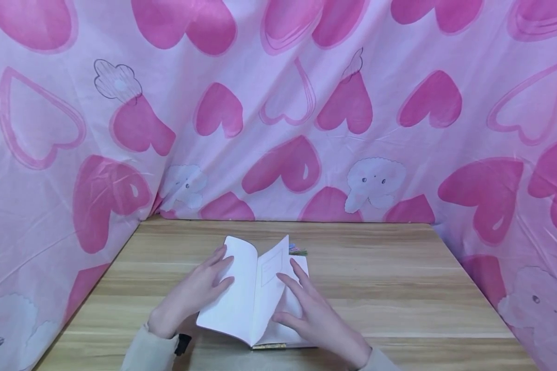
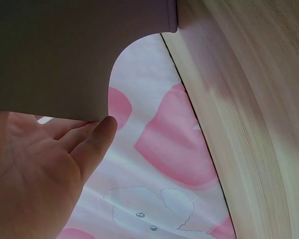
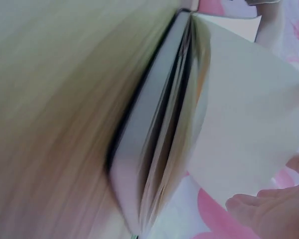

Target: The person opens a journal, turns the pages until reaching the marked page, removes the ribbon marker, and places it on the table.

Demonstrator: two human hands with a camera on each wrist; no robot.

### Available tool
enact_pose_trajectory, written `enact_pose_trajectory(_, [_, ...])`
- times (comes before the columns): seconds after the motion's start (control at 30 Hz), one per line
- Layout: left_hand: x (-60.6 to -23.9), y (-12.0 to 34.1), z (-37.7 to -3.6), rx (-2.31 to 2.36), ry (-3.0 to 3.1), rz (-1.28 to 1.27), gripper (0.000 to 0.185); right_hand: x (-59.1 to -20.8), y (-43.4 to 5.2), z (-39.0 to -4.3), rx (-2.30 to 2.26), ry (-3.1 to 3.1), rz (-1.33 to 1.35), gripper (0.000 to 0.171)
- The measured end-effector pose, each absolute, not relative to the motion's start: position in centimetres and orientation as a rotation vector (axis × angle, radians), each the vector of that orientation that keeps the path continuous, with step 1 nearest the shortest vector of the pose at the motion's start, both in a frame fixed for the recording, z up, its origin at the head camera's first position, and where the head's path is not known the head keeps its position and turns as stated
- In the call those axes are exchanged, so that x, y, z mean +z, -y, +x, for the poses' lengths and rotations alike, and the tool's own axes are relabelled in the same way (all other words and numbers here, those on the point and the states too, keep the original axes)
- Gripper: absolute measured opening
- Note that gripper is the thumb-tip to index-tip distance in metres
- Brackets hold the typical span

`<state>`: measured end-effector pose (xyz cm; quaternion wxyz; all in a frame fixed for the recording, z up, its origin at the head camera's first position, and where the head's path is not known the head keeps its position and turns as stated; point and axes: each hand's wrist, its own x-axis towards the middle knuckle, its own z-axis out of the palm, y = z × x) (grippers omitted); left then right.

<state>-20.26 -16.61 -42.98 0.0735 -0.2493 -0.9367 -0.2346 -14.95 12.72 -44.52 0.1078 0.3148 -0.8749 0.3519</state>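
Note:
An open notebook (image 1: 236, 301) with white pages lies on the table, its left side raised at a slant. My left hand (image 1: 199, 288) holds that side at its outer edge, fingers across the white page. From below, the left wrist view shows the dark outer side (image 2: 50, 64) above the left hand, with one fingertip at its corner. A loose page (image 1: 270, 278) with a faint printed frame stands lifted in the middle. The fingers of my right hand (image 1: 315, 314) touch this page near its free edge. Thicker pages (image 3: 159, 149) stand slightly fanned in the right wrist view.
The wooden table (image 1: 399, 293) extends around the notebook. Pink heart-patterned cloth (image 1: 278, 108) hangs behind and on both sides. Small coloured tassels or tabs (image 1: 298, 251) show at the notebook's far right corner, too small to tell which. A black item (image 1: 182, 344) sits at the left wrist.

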Motion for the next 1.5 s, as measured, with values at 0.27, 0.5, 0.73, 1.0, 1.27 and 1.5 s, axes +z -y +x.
enact_pose_trajectory(0.27, [-43.1, 16.6, -20.2, -0.7, 2.77, -0.753, 0.048, -44.2, -10.1, -14.8, 1.178, 2.617, 0.963, 0.081])
enact_pose_trajectory(0.5, [-43.1, 16.7, -20.1, -0.713, 2.742, -0.754, 0.045, -44.4, -7.8, -14.9, 1.157, 2.594, 1.03, 0.083])
enact_pose_trajectory(0.73, [-42.9, 16.6, -20.2, -0.739, 2.743, -0.739, 0.043, -44.8, -6.3, -15.1, 1.099, 2.55, 1.089, 0.084])
enact_pose_trajectory(1.0, [-42.7, 16.2, -20.2, -0.904, 2.713, -0.672, 0.048, -44.9, -5.3, -14.9, 1.102, 2.654, 1.053, 0.08])
enact_pose_trajectory(1.27, [-42.4, 15.8, -20.2, -1.041, 2.638, -0.655, 0.055, -45.2, -5.0, -14.7, 1.094, 2.748, 1.06, 0.076])
enact_pose_trajectory(1.5, [-41.9, 15.7, -20.0, -1.078, 2.647, -0.656, 0.055, -45.3, -4.7, -14.5, 1.056, 2.747, 1.092, 0.075])
